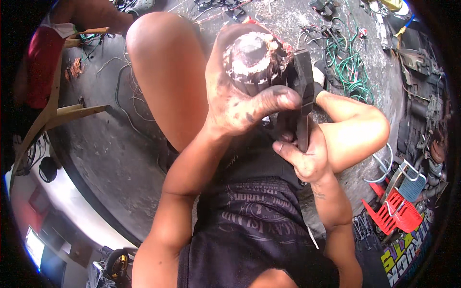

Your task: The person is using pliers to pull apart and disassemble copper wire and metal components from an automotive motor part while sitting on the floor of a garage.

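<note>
My left hand (235, 108) is closed round a cylindrical metal part (252, 53) with a bright, rough end and copper-coloured strands along its rim; it looks like a motor armature. Dark smudges mark the hand, and its thumb reaches across to the dark pliers (303, 79). My right hand (307, 158) is wrapped round the lower end of these pliers, below the metal part. Their head stands close against the right side of the part. Whether the jaws grip any strand cannot be made out. Both hands are raised between my bent knees.
Tangled green wires (348, 67) lie on the dark floor beyond my right leg. Dark machine parts (418, 105) line the right side, with a red plastic rack (396, 213) nearer. Upper left, another person's red garment (43, 72) shows beside a wooden frame (65, 116).
</note>
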The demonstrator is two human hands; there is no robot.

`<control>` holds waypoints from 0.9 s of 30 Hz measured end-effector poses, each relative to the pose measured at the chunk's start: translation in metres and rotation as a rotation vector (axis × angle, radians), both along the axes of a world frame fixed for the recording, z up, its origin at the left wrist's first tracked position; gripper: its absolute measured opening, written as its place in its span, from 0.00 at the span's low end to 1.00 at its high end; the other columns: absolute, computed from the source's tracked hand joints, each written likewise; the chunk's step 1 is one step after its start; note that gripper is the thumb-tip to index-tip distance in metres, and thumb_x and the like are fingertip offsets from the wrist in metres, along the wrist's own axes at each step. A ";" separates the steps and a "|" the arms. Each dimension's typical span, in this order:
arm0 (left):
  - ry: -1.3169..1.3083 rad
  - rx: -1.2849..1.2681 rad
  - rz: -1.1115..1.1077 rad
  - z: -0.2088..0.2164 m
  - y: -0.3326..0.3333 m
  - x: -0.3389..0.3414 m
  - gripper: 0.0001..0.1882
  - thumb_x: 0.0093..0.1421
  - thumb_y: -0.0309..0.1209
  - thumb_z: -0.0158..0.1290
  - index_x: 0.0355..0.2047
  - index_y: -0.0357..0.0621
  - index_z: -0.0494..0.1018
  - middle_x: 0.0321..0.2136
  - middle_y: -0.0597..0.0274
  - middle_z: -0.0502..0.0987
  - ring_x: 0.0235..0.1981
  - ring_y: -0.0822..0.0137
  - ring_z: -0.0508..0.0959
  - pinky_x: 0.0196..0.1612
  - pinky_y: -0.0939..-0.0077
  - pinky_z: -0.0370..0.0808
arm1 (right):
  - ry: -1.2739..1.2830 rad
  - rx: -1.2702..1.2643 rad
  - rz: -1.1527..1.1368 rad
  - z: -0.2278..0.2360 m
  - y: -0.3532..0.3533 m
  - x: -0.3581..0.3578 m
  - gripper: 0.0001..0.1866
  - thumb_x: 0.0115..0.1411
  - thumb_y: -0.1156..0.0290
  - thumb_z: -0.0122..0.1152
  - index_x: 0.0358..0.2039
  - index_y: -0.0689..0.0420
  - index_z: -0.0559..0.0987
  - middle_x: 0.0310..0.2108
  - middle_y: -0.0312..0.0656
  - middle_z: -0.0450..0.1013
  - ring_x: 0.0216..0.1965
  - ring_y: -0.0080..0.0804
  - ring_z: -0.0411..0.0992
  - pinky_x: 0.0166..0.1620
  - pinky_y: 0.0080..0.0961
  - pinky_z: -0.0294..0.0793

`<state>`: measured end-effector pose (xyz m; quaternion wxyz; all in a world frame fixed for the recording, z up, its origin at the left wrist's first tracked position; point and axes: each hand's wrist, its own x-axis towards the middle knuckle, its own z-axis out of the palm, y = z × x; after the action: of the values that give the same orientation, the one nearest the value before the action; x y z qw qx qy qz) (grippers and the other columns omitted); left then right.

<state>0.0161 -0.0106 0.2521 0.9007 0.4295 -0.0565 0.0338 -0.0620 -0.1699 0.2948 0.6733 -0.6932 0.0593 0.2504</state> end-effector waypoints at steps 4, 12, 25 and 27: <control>-0.110 0.312 0.165 -0.002 0.000 0.001 0.48 0.34 0.41 0.77 0.51 0.33 0.63 0.37 0.61 0.74 0.38 0.68 0.76 0.46 0.72 0.74 | -0.224 -0.072 -0.108 -0.013 0.010 -0.004 0.13 0.51 0.80 0.56 0.39 0.63 0.70 0.30 0.35 0.68 0.33 0.23 0.68 0.40 0.22 0.68; -0.114 0.566 0.194 -0.008 0.000 -0.001 0.45 0.35 0.38 0.77 0.49 0.35 0.65 0.37 0.60 0.74 0.38 0.70 0.76 0.42 0.76 0.76 | -0.072 -0.137 0.059 0.002 -0.023 -0.016 0.16 0.47 0.80 0.51 0.39 0.67 0.75 0.39 0.51 0.73 0.47 0.40 0.73 0.55 0.34 0.68; -0.272 0.913 0.232 -0.011 0.010 0.004 0.46 0.30 0.47 0.76 0.47 0.38 0.68 0.36 0.55 0.75 0.36 0.59 0.78 0.40 0.68 0.76 | -0.225 -0.423 0.236 0.033 -0.026 -0.005 0.30 0.45 0.82 0.50 0.54 0.67 0.72 0.54 0.60 0.69 0.59 0.54 0.67 0.62 0.38 0.63; -0.262 0.880 0.210 -0.010 0.009 0.003 0.46 0.30 0.47 0.75 0.47 0.38 0.68 0.36 0.55 0.75 0.37 0.56 0.77 0.41 0.66 0.76 | -0.245 -0.425 0.236 0.035 -0.026 -0.003 0.29 0.46 0.82 0.50 0.53 0.67 0.72 0.53 0.60 0.69 0.57 0.54 0.68 0.60 0.38 0.65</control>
<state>0.0191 -0.0017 0.2421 0.6099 0.7661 -0.1350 0.1515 -0.0653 -0.1962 0.3300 0.4810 -0.8461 -0.0526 0.2235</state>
